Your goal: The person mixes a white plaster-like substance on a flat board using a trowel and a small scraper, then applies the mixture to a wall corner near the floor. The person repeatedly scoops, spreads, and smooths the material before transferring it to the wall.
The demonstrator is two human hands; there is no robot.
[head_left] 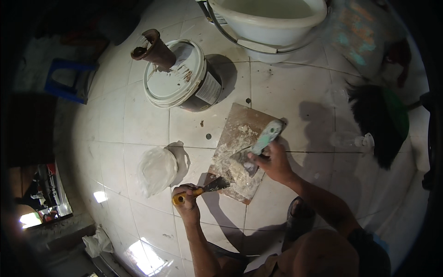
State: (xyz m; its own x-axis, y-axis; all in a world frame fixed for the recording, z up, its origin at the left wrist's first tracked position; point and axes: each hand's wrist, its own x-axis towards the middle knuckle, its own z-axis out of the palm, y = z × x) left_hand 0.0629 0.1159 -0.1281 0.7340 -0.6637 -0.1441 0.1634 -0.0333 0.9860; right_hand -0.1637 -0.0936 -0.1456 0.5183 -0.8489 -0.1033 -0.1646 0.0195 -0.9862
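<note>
My left hand (186, 203) is closed round the yellow handle of a putty knife (216, 184), its dark blade reaching over the near left edge of a brown board (240, 115). In my right hand (275, 164) is a scraper (266, 138) with a pale green, whitish handle, its wide blade down in the paste. Lumpy off-white paste (240, 177) is smeared over much of the board, thickest around the two blades. The board lies tilted on the tiled floor in front of me. Left of it stands a whitish plastic bag or tub (157, 170); its contents are unclear.
A lidded bucket (152, 87) carries a brown-smeared cup (161, 51) on top. A large white basin (277, 27) with a handle stands at the far side. To the right are a clear bottle (350, 140) and a black-bristled broom (378, 124). A blue stool (67, 81) is far left.
</note>
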